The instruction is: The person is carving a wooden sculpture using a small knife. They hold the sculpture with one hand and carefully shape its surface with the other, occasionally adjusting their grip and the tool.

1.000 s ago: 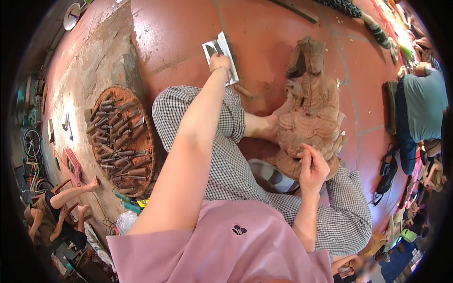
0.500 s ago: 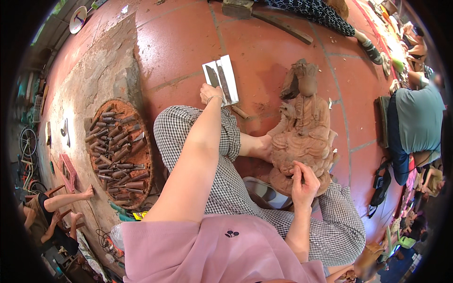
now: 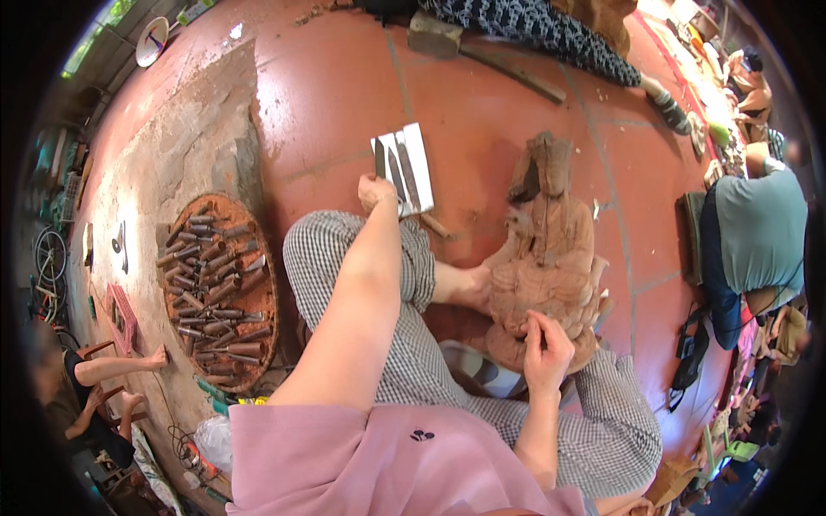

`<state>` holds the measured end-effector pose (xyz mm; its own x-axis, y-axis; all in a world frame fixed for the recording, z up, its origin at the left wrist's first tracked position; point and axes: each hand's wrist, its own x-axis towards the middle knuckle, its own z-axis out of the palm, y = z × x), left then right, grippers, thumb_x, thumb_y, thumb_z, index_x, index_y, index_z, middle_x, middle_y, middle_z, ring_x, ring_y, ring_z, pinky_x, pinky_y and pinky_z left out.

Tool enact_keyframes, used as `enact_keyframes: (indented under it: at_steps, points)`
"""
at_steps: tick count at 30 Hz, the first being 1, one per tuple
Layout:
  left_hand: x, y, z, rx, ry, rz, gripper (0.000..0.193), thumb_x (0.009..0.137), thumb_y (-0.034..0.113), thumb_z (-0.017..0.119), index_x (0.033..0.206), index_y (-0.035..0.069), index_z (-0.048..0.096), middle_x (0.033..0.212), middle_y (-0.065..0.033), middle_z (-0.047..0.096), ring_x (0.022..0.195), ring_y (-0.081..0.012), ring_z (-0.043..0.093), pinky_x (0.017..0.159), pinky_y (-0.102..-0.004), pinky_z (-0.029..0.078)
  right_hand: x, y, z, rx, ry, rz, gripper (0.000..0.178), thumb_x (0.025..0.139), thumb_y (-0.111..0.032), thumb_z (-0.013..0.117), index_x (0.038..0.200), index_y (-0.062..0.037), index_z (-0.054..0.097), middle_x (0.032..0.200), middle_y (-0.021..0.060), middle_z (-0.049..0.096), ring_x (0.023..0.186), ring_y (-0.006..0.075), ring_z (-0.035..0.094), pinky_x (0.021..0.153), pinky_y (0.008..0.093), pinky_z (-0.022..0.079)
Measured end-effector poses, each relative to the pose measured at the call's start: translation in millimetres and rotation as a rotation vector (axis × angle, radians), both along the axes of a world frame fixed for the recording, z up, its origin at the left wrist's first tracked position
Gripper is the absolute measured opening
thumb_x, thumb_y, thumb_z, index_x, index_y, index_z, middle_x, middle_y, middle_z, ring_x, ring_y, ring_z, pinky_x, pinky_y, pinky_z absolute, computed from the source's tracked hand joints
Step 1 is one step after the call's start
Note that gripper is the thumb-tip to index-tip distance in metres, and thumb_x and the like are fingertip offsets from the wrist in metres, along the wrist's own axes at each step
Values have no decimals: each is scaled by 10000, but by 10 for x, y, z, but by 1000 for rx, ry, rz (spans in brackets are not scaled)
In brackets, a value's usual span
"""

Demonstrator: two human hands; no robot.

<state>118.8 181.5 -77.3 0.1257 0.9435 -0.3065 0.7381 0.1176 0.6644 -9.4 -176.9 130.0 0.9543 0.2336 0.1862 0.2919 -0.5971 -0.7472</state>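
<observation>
My left hand (image 3: 376,193) is closed around the lower end of a dark flat blade-like strip (image 3: 379,158), at the left edge of a white sheet (image 3: 416,144). Another long dark strip (image 3: 408,170) lies on that sheet. In front of my lap stands a brown carved seated figure (image 3: 555,228), its top leaning slightly left. Thumb and fingers pinched together, my right hand (image 3: 548,351) is at the lower front of the figure. Whatever those fingers hold, if anything, is too small to make out.
A round basket (image 3: 274,331) full of wooden-handled chisels (image 3: 211,267) sits to my left. Beyond the sheet lies a mallet (image 3: 434,36) beside a person's patterned trouser leg (image 3: 533,30). A small stick (image 3: 436,226) lies near my knee. Another person in grey (image 3: 761,236) sits at right.
The dark strip in my left hand has shifted to the left edge of the white sheet. My right hand stays at the figure's base. The whole view has tilted slightly.
</observation>
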Motion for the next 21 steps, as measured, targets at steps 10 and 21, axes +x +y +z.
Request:
enact_keyframes:
  at_steps: [10,21]
  points:
    - [49,-143,13,240,181,-318,315,830,231,720,1081,66,626,1275,-127,502,1144,-318,539,906,-443,506,-17,25,3,30,15,-42,85,846,11,652,922,18,690,754,123,656,668,251,629,622,326,489]
    - [-8,-163,78,286,398,-420,420,751,423,713,990,79,749,1229,-84,526,1196,-266,474,940,-402,446,-62,18,-96,43,45,-46,100,890,-19,634,960,30,687,786,120,663,683,220,631,647,315,496]
